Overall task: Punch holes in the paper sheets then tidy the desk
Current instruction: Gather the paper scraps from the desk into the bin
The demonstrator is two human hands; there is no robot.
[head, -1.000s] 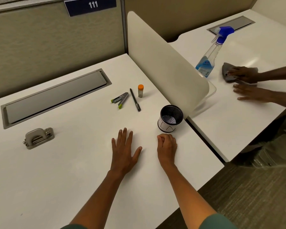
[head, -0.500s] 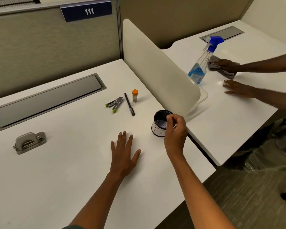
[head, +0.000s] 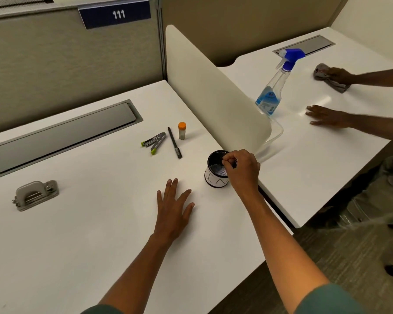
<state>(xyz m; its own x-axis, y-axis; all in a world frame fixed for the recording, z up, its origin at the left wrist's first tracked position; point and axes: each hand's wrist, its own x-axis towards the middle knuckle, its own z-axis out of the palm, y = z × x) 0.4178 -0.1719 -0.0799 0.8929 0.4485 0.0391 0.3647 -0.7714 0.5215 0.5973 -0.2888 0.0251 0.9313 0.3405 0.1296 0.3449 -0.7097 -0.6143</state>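
Observation:
On the white desk point(head: 77, 234) stands a black mesh pen cup point(head: 214, 176) with a white band, near the right edge. My right hand point(head: 242, 169) hovers over the cup's mouth, fingertips pinched together at its rim; I cannot see anything small between them. My left hand point(head: 174, 209) lies flat on the desk, fingers spread, just left of the cup. A grey hole punch point(head: 34, 194) sits far left. Behind the cup lie a grey stapler with green tips point(head: 154, 141), a black pen point(head: 174, 142) and an orange-capped glue stick point(head: 182, 131). No paper sheets are in view.
A curved cream divider point(head: 213, 94) separates my desk from the neighbouring one. There a blue spray bottle point(head: 272, 87) stands, and another person's hands point(head: 327, 117) wipe with a grey cloth point(head: 322, 73). A grey cable-tray lid point(head: 61, 134) is set into my desk at the back.
My right hand rose from a fist on the desk beside the cup to a pinch over its mouth. My left hand stayed flat. The other person's cloth moved farther back.

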